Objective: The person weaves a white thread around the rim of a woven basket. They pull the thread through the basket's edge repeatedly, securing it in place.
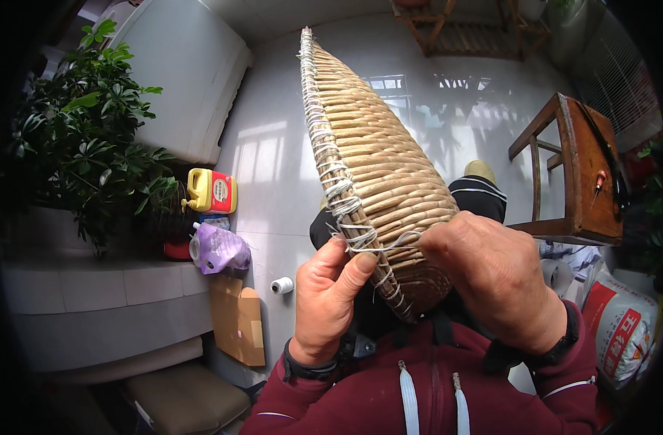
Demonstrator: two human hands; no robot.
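Observation:
A woven straw basket or tray (380, 147) stands on edge across my lap, its far end tapering away from me. White string (331, 163) wraps its rim of bundled stalks in many turns, spaced unevenly. My left hand (329, 293) pinches this rim between thumb and fingers near the close end. From there a loose strand of white thread (399, 239) runs to my right hand (492, 272), which is closed on it beside the woven face. Whether a needle is inside that fist is hidden.
On the tiled floor, a white thread spool (282, 285) lies left of my hands, near a cardboard piece (236, 321), purple pouch (222, 247) and yellow jug (212, 190). At right, an awl (599, 182) rests on a wooden stool (587, 168), with a printed sack (620, 326) below.

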